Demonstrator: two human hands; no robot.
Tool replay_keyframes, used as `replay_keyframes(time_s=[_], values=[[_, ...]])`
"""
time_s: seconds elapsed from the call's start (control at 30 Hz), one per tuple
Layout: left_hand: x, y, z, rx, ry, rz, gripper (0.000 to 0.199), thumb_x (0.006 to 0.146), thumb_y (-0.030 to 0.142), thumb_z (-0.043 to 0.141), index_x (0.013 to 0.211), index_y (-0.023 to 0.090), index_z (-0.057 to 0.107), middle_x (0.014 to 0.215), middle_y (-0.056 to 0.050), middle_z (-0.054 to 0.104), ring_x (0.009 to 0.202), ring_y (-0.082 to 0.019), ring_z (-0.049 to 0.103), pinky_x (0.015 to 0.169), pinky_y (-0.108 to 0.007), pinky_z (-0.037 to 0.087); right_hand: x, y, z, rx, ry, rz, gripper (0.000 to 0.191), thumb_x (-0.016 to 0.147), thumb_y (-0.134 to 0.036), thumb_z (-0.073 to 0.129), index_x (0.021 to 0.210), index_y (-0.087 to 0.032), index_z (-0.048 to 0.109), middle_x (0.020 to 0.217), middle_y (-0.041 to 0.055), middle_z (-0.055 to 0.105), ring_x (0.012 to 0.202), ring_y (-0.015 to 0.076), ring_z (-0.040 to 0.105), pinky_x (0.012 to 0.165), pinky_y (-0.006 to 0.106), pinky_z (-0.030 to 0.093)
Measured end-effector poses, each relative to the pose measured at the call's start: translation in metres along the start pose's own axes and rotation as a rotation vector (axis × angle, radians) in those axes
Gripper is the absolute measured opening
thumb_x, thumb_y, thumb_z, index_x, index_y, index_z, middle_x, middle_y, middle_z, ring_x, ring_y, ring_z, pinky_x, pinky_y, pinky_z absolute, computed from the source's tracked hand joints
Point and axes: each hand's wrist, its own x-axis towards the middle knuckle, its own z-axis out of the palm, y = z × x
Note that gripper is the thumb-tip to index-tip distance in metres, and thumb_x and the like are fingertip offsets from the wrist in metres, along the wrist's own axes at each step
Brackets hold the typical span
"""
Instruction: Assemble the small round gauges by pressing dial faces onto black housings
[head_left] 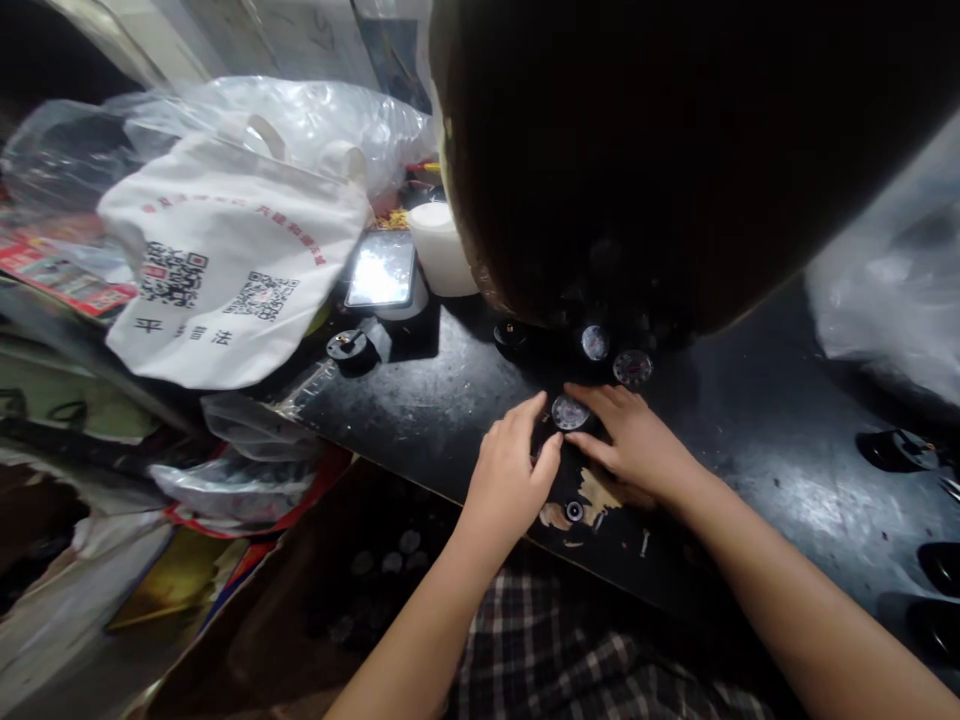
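A small round disc [570, 412] with a grey, dial-like face sits on a dark part at the bench's front. My right hand [634, 440] has its index finger at the far rim and its thumb at the near rim, gripping it from the right. On the other side, my left hand [514, 465] has thumb and forefinger apart, the thumb tip close to the disc's lower left edge. Whether that thumb touches is unclear. Just beyond my right fingers lies a similar dial disc [633, 367], with a paler disc [595, 343] behind it. Nearer me is a small ring-shaped piece [574, 511].
A big dark rounded shape [637, 150] blocks the upper middle. White cloth bag [232, 260], scale-like device [382, 275] and white roll [442, 250] stand left. Black round housings [900, 450] are at right. Discs [401, 555] lie in a dark container below the bench edge.
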Motion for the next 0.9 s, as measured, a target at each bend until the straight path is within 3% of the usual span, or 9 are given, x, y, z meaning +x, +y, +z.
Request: replay_keyframes(time_s=[0.13, 0.23, 0.37, 0.5, 0.7, 0.8, 0.9], values=[[-0.004, -0.002, -0.003, -0.026, -0.113, 0.097, 0.033, 0.092, 0.020, 0.051, 0.125, 0.022, 0.054, 0.126, -0.003, 0.061, 0.112, -0.021, 0.054, 0.100, -0.041, 0.043, -0.020, -0.011, -0.005, 0.012, -0.080, -0.036, 0.050, 0.091, -0.029, 0.056, 0.138, -0.015, 0.047, 0.137, 0.0116, 0.054, 0.123, 0.0274, 0.051, 0.105, 0.045, 0.043], [-0.025, -0.006, -0.005, -0.048, -0.016, 0.120, 0.033, 0.094, 0.023, 0.051, 0.127, 0.022, 0.053, 0.124, -0.002, 0.061, 0.112, -0.019, 0.052, 0.100, -0.038, 0.041, -0.042, -0.013, -0.013, 0.059, -0.141, 0.049, 0.049, 0.089, -0.028, 0.058, 0.135, -0.016, 0.049, 0.133, 0.0112, 0.057, 0.120, 0.0273, 0.052, 0.102, 0.047, 0.044], [-0.053, -0.010, -0.007, -0.026, 0.105, 0.050, 0.024, 0.095, 0.025, 0.051, 0.118, 0.024, 0.057, 0.118, -0.001, 0.062, 0.113, -0.018, 0.049, 0.100, -0.035, 0.039, -0.058, -0.013, -0.016, 0.282, -0.203, 0.174, 0.053, 0.086, -0.039, 0.061, 0.135, -0.023, 0.047, 0.131, 0.0081, 0.056, 0.120, 0.0251, 0.052, 0.103, 0.046, 0.043], [-0.063, -0.005, -0.009, -0.080, 0.070, 0.035, 0.020, 0.096, 0.026, 0.049, 0.115, 0.025, 0.056, 0.116, 0.000, 0.061, 0.113, -0.017, 0.048, 0.100, -0.034, 0.039, -0.066, -0.021, -0.004, 0.352, -0.150, 0.167, 0.049, 0.089, -0.043, 0.058, 0.134, -0.029, 0.046, 0.130, 0.0060, 0.056, 0.120, 0.0241, 0.052, 0.101, 0.047, 0.043], [-0.061, 0.008, -0.008, -0.091, -0.057, -0.041, 0.017, 0.097, 0.034, 0.048, 0.111, 0.027, 0.056, 0.111, 0.001, 0.061, 0.106, -0.018, 0.050, 0.094, -0.036, 0.039, -0.076, -0.047, 0.012, 0.001, 0.025, -0.022, 0.049, 0.086, -0.026, 0.064, 0.131, -0.017, 0.045, 0.119, 0.0125, 0.061, 0.110, 0.0268, 0.055, 0.095, 0.050, 0.044], [-0.061, 0.012, -0.007, -0.035, -0.122, -0.035, 0.015, 0.097, 0.032, 0.049, 0.111, 0.028, 0.055, 0.112, 0.003, 0.060, 0.105, -0.018, 0.050, 0.092, -0.037, 0.036, -0.078, -0.051, 0.020, -0.105, 0.016, -0.054, 0.068, 0.083, -0.032, 0.067, 0.140, -0.012, 0.035, 0.136, 0.0178, 0.052, 0.127, 0.0323, 0.045, 0.104, 0.058, 0.036], [-0.060, 0.015, -0.007, 0.018, -0.142, -0.003, 0.015, 0.097, 0.031, 0.049, 0.110, 0.027, 0.054, 0.114, 0.001, 0.060, 0.106, -0.019, 0.048, 0.091, -0.038, 0.035, -0.079, -0.049, 0.030, -0.146, -0.043, -0.022, 0.098, 0.078, -0.041, 0.071, 0.150, -0.009, 0.013, 0.153, 0.0201, 0.031, 0.143, 0.0357, 0.024, 0.111, 0.066, 0.024]])
